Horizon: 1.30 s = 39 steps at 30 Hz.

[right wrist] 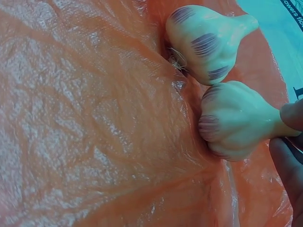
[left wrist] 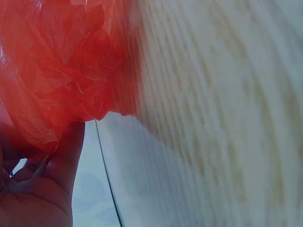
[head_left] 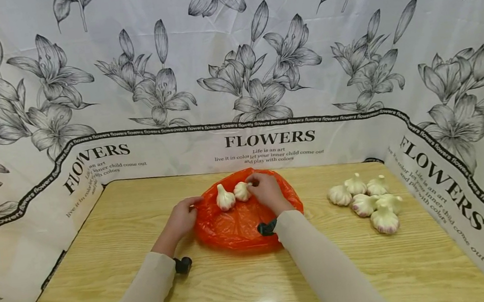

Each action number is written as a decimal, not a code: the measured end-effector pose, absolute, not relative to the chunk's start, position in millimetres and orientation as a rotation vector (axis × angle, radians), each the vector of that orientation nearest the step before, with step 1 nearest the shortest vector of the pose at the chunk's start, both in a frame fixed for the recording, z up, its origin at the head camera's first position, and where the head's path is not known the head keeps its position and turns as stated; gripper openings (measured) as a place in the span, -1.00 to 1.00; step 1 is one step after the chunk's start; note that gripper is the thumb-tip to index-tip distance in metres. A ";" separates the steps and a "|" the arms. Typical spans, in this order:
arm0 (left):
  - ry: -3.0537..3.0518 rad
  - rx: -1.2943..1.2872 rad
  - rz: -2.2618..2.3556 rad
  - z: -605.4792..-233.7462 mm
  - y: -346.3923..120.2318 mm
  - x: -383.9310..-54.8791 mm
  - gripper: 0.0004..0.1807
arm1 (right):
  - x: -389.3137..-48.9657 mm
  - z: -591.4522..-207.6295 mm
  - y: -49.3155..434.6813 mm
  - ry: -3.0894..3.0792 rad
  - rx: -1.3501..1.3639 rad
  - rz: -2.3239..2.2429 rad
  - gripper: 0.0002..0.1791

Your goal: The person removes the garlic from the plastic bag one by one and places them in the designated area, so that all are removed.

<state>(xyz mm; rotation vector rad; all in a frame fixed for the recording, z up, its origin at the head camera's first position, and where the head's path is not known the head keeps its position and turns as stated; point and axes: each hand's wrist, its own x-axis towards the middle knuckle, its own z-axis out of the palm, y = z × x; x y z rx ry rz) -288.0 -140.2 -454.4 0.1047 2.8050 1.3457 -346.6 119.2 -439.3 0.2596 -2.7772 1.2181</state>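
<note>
A red plastic bag [head_left: 238, 227] lies spread open at the middle of the table. My left hand [head_left: 183, 219] pinches its left edge; the left wrist view shows the thumb against the crumpled red film [left wrist: 61, 71]. With thumb and finger my right hand [head_left: 268, 190] pinches the stem of a garlic bulb [head_left: 241, 192], whose round base is down at the bag in the right wrist view [right wrist: 234, 123]. Just left of it, a second garlic bulb [head_left: 225, 199] sits on the bag, close beside the held one, its stem pointing up in the head view.
Several more garlic bulbs [head_left: 384, 219] are grouped on the right side of the wooden table [head_left: 347, 269]. A white cloth [head_left: 268, 142] printed with flowers and lettering stands up around the back and both sides.
</note>
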 end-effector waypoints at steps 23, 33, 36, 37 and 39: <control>2.762 0.068 1.367 -453.7 -139.6 -287.3 -0.53 | -336.8 -425.5 127.8 -2.804 0.436 0.950 -0.83; 2.783 0.096 1.361 -455.0 -138.4 -288.8 -0.53 | -331.2 -413.6 137.8 -2.792 0.554 0.801 -0.82; 2.785 0.094 1.363 -455.6 -139.1 -289.2 -0.53 | -326.6 -408.7 141.1 -2.778 0.577 0.787 -0.82; 2.783 0.091 1.365 -455.9 -139.3 -289.3 -0.54 | -324.8 -407.0 142.1 -2.773 0.586 0.787 -0.83; 2.785 0.093 1.359 -456.7 -139.8 -289.4 -0.53 | -322.1 -404.7 143.9 -2.760 0.609 0.776 -0.83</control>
